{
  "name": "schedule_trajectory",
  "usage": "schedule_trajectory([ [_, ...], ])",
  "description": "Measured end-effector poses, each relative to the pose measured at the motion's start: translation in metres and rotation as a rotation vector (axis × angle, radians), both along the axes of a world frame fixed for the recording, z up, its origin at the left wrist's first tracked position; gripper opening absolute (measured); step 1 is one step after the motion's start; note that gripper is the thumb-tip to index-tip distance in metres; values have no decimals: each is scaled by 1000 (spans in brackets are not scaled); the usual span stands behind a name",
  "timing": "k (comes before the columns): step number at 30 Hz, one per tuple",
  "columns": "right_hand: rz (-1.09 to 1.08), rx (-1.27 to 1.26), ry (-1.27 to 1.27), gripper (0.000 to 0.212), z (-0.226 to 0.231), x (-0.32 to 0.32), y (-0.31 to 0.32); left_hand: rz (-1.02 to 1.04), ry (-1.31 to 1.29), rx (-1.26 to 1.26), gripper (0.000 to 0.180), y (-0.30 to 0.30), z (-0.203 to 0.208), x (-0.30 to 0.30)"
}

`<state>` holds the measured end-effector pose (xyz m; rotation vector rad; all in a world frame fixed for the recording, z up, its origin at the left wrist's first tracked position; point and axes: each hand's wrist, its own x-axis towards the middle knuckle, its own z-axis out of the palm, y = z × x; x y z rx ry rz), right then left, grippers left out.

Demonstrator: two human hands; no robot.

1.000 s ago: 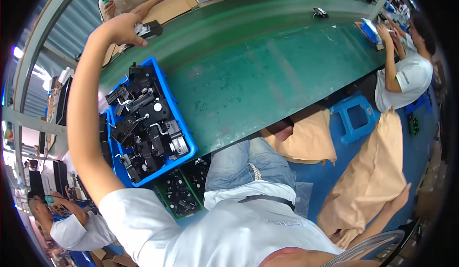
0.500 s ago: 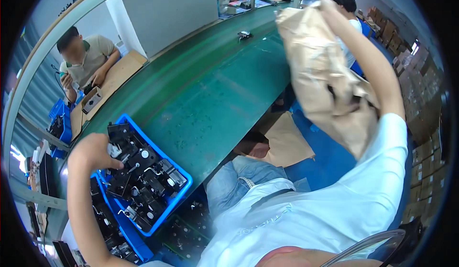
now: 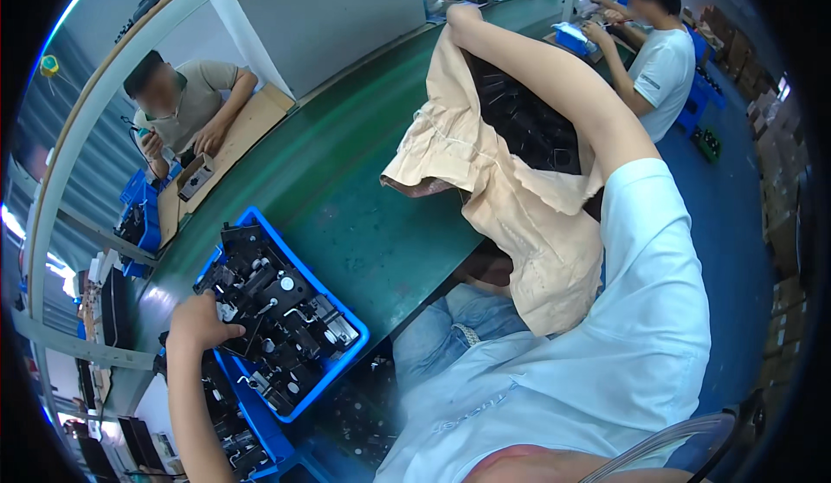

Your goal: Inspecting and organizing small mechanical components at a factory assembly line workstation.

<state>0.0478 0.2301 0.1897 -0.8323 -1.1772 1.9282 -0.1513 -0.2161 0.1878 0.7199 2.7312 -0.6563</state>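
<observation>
Since both arms are stretched out, we've got two spots to look at. Our landmark is the blue bin (image 3: pixel 353 353), loaded with black parts (image 3: pixel 281 293) and sitting by the near edge of the green table (image 3: pixel 389 223), probably so it's in easy reach. The left hand (image 3: pixel 206 323) is over the bin's left side, thumb spread away from the fingers; we honestly can't tell if they're pinching a part or just resting there.

The right hand (image 3: pixel 465 17) is way up beyond the bin, off to its right. Its fingers are hidden, so no clue how they're curled, but the brown paper (image 3: pixel 519 219) hangs from it, so we figure it's gripped up top, held high to keep that long, creased stuff off the table. The paper is right of the bin, trailing toward the lap (image 3: pixel 437 323). More black pieces (image 3: pixel 524 119) show between it and the forearm (image 3: pixel 554 67); wrapped or just behind, we can't say. A second blue bin (image 3: pixel 273 444) sits at the first one's near left.
</observation>
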Motion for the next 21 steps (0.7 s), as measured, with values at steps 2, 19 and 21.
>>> schedule_trajectory([
  [2, 34, -28, 0, 42, -5, -17, 18, 20, 31, -7, 64, -6, -12, -3],
  [19, 288, -198, -65, 49, -43, -131, 86, -106, 286, 119, 76, -12, -54, 15],
  [21, 323, -203, -95, 50, -46, -149, 92, -233, 372, 298, 82, 5, -50, 26],
])
